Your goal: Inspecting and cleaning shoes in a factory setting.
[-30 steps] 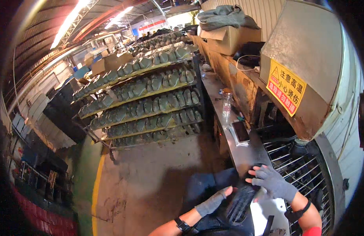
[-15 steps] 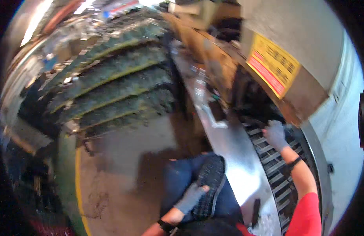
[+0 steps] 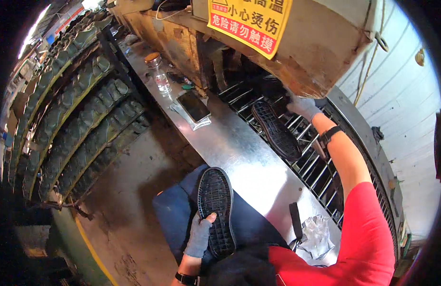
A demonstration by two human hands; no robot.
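Note:
On my lap, my left hand (image 3: 198,234), in a grey fingerless glove, grips a black shoe sole (image 3: 215,205) with its thumb over the edge. The sole's ribbed, grid-patterned face points up. My right hand (image 3: 304,107), gloved the same way, reaches over a conveyor of metal bars (image 3: 325,183) to the lower edge of a machine hood (image 3: 320,57). Its fingers are partly hidden there, so what they hold, if anything, does not show. Just left of that hand, a second black shoe sole (image 3: 276,131) lies on the bars.
Alongside the conveyor runs a metal ledge (image 3: 230,143) with a phone (image 3: 193,106), a clear bottle with an orange lid (image 3: 159,76) and a crumpled silver wrapper (image 3: 316,237). A yellow and red warning label (image 3: 249,24) is on the hood. At left stands a rack of dark soles (image 3: 72,109).
My view has swung toward the conveyor and steadied. The second sole now shows plainly on the bars beside my right hand. My left hand keeps its grip on the lap sole.

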